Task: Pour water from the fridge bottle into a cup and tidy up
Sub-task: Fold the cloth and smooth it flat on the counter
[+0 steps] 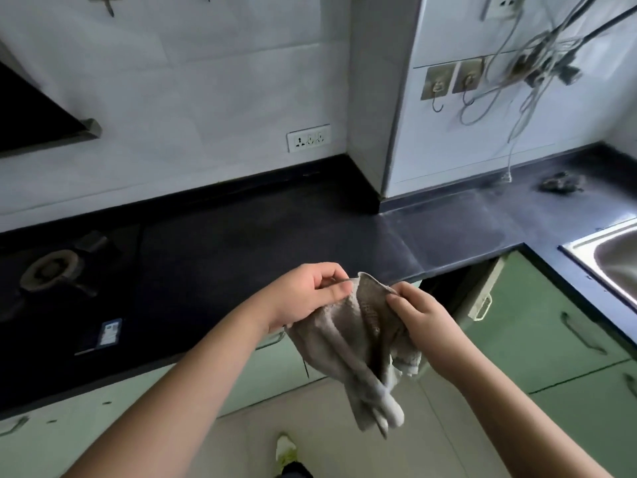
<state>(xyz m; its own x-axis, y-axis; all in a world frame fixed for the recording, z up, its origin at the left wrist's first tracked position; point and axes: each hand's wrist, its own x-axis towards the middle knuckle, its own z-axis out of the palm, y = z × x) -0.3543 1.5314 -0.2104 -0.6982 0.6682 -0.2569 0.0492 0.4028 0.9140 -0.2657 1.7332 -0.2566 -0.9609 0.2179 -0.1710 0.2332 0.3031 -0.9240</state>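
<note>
A grey cloth hangs in front of me, just off the front edge of the dark countertop. My left hand pinches its upper left edge between thumb and fingers. My right hand grips the upper right edge, fingers curled into the fabric. The cloth droops in folds below both hands, over the floor. No bottle or cup is in view.
A gas burner sits at the counter's left, with a small card near the front edge. A steel sink lies at the right. A dark crumpled rag rests at the far right. Green cabinets line the corner. Cables hang on the wall.
</note>
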